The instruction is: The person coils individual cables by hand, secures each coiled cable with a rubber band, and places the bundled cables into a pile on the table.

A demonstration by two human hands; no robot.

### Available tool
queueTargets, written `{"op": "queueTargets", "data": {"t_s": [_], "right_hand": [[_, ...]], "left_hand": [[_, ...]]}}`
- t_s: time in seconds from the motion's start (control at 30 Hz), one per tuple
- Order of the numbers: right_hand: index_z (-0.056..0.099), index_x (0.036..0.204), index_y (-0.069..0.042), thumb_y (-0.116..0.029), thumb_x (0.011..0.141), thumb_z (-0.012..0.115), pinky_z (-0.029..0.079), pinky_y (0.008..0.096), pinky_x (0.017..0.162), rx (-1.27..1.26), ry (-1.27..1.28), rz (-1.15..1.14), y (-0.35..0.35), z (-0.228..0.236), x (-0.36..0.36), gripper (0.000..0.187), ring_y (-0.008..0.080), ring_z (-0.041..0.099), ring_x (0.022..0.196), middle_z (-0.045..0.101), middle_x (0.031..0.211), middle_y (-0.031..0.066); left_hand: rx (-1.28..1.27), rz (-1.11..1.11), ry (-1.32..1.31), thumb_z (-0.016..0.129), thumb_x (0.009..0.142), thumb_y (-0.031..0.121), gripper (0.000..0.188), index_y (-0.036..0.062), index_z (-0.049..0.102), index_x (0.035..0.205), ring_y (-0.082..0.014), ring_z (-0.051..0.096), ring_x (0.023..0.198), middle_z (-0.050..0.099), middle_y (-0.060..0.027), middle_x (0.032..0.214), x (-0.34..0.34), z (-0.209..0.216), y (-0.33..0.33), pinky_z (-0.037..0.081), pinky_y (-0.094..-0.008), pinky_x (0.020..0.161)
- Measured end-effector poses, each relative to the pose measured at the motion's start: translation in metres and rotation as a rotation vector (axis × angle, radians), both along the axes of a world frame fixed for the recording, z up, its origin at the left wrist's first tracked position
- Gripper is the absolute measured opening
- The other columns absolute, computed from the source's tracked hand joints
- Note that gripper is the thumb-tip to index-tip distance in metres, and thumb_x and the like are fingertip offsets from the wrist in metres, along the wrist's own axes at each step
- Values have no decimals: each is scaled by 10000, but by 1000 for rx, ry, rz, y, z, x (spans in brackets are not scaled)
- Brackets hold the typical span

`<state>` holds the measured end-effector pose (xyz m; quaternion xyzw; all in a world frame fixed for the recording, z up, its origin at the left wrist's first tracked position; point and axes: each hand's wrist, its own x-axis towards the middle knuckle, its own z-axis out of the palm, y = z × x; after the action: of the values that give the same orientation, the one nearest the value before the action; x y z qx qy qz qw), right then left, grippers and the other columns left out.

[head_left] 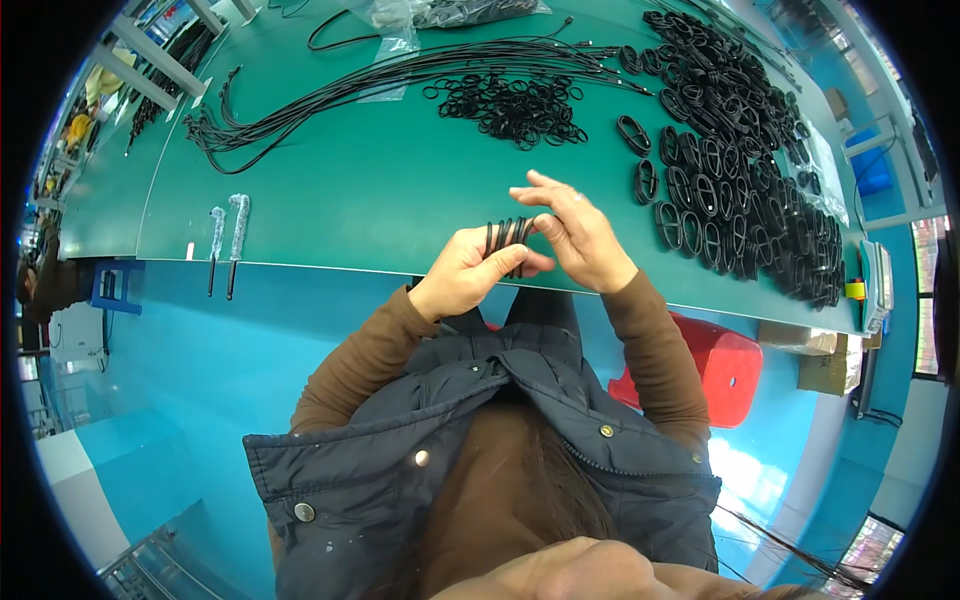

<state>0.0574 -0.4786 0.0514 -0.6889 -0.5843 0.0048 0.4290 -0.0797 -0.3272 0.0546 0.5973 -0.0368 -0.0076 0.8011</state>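
Note:
Close to the table's front edge, my left hand (pixel 468 272) is closed, with a black cable (pixel 507 235) lying in several spaced loops round its fingers. My right hand (pixel 585 235) is beside it on the right, its thumb close to the loops and its other fingers stretched out; whether the thumb touches the cable is hard to make out. Beyond both hands lies a loose pile of small black rings (pixel 515 108). A bundle of long, straight black cables (pixel 400 75) runs across the far part of the table.
Many coiled black cables (pixel 720 190) cover the right side of the green table (pixel 340 215). Two plastic-wrapped tools with black shafts (pixel 237 228) overhang the front edge at left. Clear plastic bags (pixel 450 12) lie at the back. Below the table at right stands a red stool (pixel 725 375).

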Motion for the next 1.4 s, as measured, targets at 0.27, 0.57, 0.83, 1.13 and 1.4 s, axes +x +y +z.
{"op": "queueTargets", "data": {"t_s": [0.27, 0.57, 0.83, 1.13, 1.4], "right_hand": [[513, 1306, -38, -271, 944, 538, 475, 262, 726, -218, 1219, 327, -6, -1, -16, 432, 191, 607, 941, 606, 1195, 165], [492, 1272, -12, -251, 877, 644, 447, 217, 582, 54, 910, 314, 12, -19, -34, 486, 118, 498, 608, 594, 871, 87], [536, 1079, -17, -231, 856, 676, 446, 228, 535, -228, 1033, 197, 6, 5, -40, 339, 113, 529, 624, 584, 830, 74], [534, 1033, -25, -244, 874, 665, 436, 223, 516, -280, 1094, 144, 5, 3, -44, 301, 103, 512, 591, 572, 777, 58], [528, 1056, -37, -246, 896, 639, 431, 205, 511, -277, 942, 89, 4, -5, -41, 285, 95, 485, 574, 570, 784, 48]], "left_hand": [[-92, 17, -55, 472, 946, 35, 194, -14, 611, 1071, -160, 623, 867, 669, -80, 852, 1, -11, -7, 509, -253, 794], [208, 87, -210, 487, 913, 22, 171, 22, 623, 1018, -169, 586, 774, 647, -54, 858, 1, -24, -14, 480, -270, 728], [350, -13, -293, 458, 834, -45, 202, 30, 596, 960, -148, 531, 734, 615, -34, 859, 1, -31, -4, 444, -261, 682], [131, -109, -85, 490, 826, -45, 190, 32, 594, 965, -130, 509, 716, 598, -31, 840, -5, -25, 1, 431, -244, 654], [58, -157, -10, 572, 841, -21, 220, 17, 595, 1057, -122, 517, 735, 604, -42, 868, -5, -28, 8, 436, -231, 664]]}}
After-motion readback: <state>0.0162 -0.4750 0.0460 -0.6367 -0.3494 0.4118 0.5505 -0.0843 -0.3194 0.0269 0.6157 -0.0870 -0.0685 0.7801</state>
